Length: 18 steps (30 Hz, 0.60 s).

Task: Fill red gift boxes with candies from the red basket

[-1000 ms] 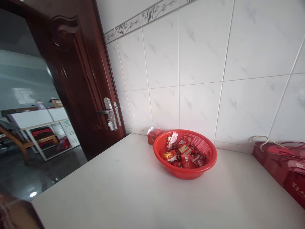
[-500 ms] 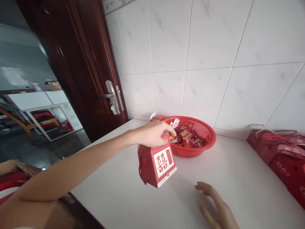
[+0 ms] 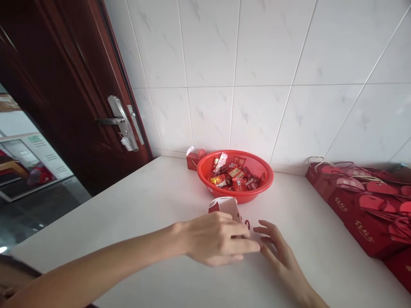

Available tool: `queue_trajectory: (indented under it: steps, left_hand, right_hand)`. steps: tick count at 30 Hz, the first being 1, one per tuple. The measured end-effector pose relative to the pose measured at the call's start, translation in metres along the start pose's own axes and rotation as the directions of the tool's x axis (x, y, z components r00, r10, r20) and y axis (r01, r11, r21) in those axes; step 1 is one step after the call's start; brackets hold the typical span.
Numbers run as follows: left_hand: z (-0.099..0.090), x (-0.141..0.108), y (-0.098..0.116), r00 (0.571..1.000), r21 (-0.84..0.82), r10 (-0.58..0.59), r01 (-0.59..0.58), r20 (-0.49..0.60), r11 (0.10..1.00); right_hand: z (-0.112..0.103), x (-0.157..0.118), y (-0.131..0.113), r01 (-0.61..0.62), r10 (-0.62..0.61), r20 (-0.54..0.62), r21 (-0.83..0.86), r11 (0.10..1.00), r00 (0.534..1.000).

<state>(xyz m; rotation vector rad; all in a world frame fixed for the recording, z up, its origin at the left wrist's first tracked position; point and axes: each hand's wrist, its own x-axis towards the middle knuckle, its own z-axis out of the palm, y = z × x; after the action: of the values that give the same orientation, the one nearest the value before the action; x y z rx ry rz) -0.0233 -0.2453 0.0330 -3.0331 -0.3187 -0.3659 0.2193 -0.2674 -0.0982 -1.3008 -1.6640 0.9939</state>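
A small red gift box (image 3: 228,205) stands on the white table just in front of the red plastic basket (image 3: 267,182). The box's top is open, showing white inner cardboard, and a bit of red cord sticks out at its right. Across the front of the box lies my left hand (image 3: 218,239), its fingers stretched to the right; whether it touches the box is hidden. My right hand (image 3: 279,252) hovers right of the box, fingers spread and holding nothing. Several wrapped candies (image 3: 237,173) fill the basket.
Several red gift boxes with cords (image 3: 359,214) are lined up on the right. Behind the basket's left edge sits another small open red box (image 3: 192,160). A tiled wall (image 3: 257,107) bounds the table (image 3: 144,205) at the back; a dark wooden door (image 3: 73,107) stands at left.
My left hand has put the red gift box down on the table and let go of its top, which is now open. My right hand has come closer to the box. The view has shifted right.
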Motion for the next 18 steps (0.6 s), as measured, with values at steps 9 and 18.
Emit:
queue_trajectory:
  steps: [9,18]
  left_hand:
    - [0.003,-0.028,-0.003,0.93,-0.19,-0.028,-0.045,-0.367,0.981]
    - [0.011,-0.031,-0.014,0.809,-0.366,-0.516,0.407,-0.281,0.837]
  right_hand:
    - [0.002,0.0,-0.013,0.034,-0.034,-0.027,-0.019,0.999,0.999]
    - [0.009,-0.009,-0.009,0.315,-0.303,0.095,-0.151,0.937,0.948]
